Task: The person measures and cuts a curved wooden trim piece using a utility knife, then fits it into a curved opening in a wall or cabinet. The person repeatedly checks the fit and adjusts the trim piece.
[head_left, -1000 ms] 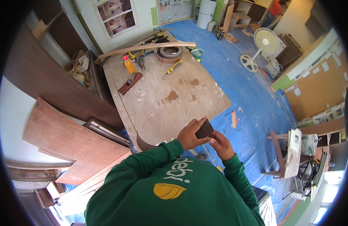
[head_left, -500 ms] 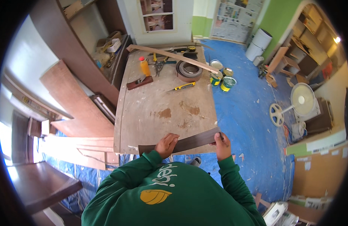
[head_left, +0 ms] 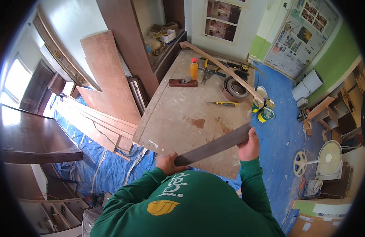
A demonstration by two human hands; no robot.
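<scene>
A dark brown strip of edge banding (head_left: 214, 147) stretches between my hands, above the near edge of the worktable (head_left: 166, 114). My left hand (head_left: 170, 164) is closed on its left, lower end. At the other end my right hand (head_left: 249, 146) grips it, thumb on top, so the strip slopes up to the right. Farther back on the table lie a yellow utility knife (head_left: 225, 104), a coil of similar brown banding (head_left: 234, 89) and a wooden hand plane (head_left: 183, 82). An orange bottle with a red cap (head_left: 194, 69) stands behind the plane.
A long wooden batten (head_left: 222, 69) lies across the table's far side, near pliers and a tape measure (head_left: 244, 68). Paint cans (head_left: 265, 114) stand on the blue floor sheet right of the table. Boards (head_left: 111, 79) lean at left; a white fan (head_left: 329, 158) sits at right.
My view has turned to the left. The left hand has shifted from partway along the strip to its left end, and the strip now slopes more steeply.
</scene>
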